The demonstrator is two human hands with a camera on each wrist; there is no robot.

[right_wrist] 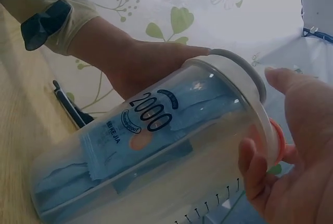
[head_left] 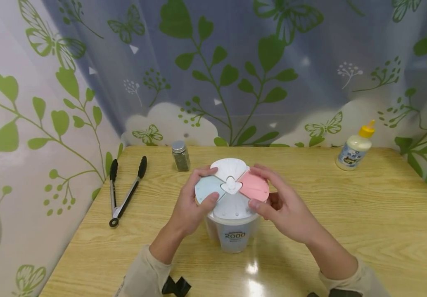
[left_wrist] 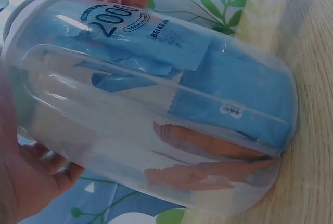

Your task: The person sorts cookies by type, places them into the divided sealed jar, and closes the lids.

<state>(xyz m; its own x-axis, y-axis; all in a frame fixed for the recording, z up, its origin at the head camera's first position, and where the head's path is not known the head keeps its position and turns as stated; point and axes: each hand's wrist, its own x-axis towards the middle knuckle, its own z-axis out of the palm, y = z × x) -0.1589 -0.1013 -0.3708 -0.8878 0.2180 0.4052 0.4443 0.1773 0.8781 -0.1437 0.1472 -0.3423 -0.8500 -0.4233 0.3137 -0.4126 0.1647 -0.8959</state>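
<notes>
A clear plastic container (head_left: pixel 234 242), marked 2000, stands upright on the table under a round lid (head_left: pixel 230 168) with white, pale blue and pink petal-shaped sections. My left hand (head_left: pixel 190 208) grips the lid's left side, its thumb on the pale blue section. On the opposite side, my right hand (head_left: pixel 289 212) holds the lid by the pink section, with the thumb at its front edge. Through the container wall, blue sachets (left_wrist: pixel 234 91) and brownish-red packets (left_wrist: pixel 208 174) show in the left wrist view. The lid looks seated on the rim.
Black-tipped tongs (head_left: pixel 124 198) lie spread at the left. Near the back edge of the wooden table (head_left: pixel 347 214) stand a small jar (head_left: pixel 181 156) with a metal cap and a white bottle (head_left: pixel 354 150) with a yellow nozzle. Patterned curtains hang behind and at the left.
</notes>
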